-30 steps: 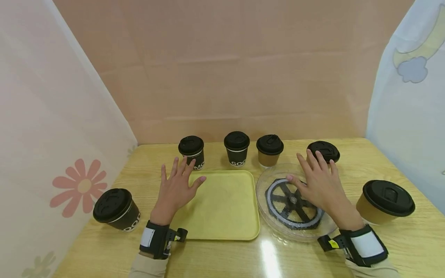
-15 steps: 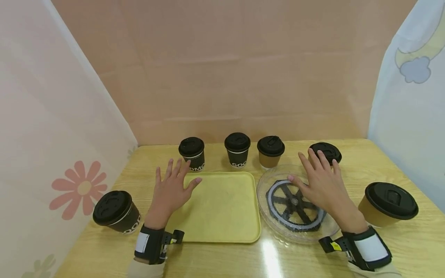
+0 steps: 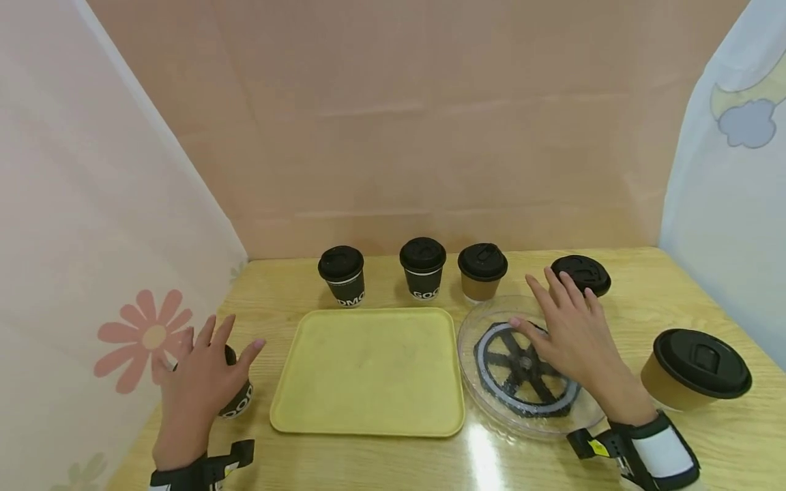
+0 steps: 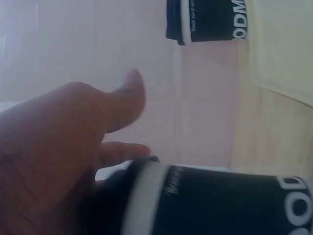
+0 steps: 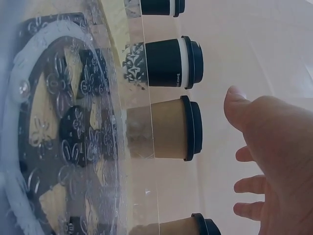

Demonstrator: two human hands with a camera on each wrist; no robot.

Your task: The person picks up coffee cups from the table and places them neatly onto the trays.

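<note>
My left hand (image 3: 199,382), fingers spread, is over a black paper coffee cup (image 3: 238,402) with a black lid at the table's left side. In the left wrist view this cup (image 4: 220,200) stands close under the hand, the fingers passing behind its lid. My right hand (image 3: 577,341) hovers with fingers apart above a clear round dish (image 3: 468,385) that shows a dark spoked wheel shape (image 3: 522,365). Beyond its fingertips is a lidded cup (image 3: 583,273), mostly hidden. Neither hand holds anything.
A yellow tray (image 3: 368,375) lies in the middle. Behind stand two black cups (image 3: 350,290) (image 3: 424,279) and a brown cup (image 3: 479,286). Another brown cup (image 3: 672,378) stands at the right. A tan backdrop (image 3: 393,136) and white side cloths (image 3: 92,204) border the table.
My left hand has moved left and nearer, from over the tray's left edge to the black cup at the left. The right hand stays nearly where it was above the dish.
</note>
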